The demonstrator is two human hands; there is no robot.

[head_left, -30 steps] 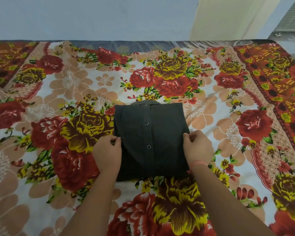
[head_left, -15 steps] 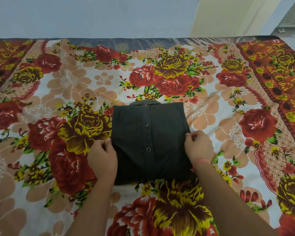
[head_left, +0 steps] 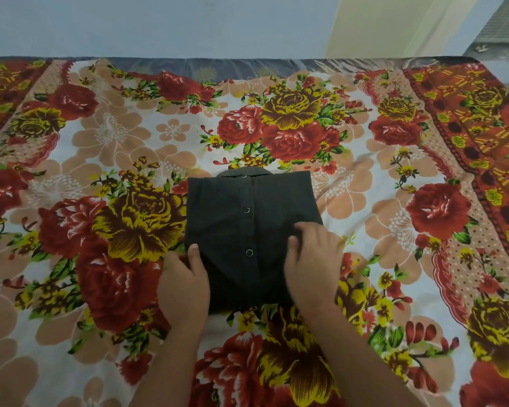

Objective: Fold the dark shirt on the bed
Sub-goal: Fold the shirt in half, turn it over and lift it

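Note:
The dark shirt (head_left: 235,212) lies folded into a compact rectangle in the middle of the bed, placket and snap buttons facing up, collar peeking out at its far edge. My left hand (head_left: 185,284) holds the shirt's near-left edge, thumb on top and fingers tucked at the side. My right hand (head_left: 312,261) rests palm down on the near-right part of the shirt, fingers spread over the fabric.
The bed is covered by a floral sheet (head_left: 373,207) with red and yellow roses, stretching wide to both sides. A pale blue wall (head_left: 159,24) runs along the far edge, and a cream curtain (head_left: 394,24) hangs at the back right.
My right hand has slid from the shirt's right edge inward onto its top. My left hand has shifted down along the left edge, thumb now over the fabric.

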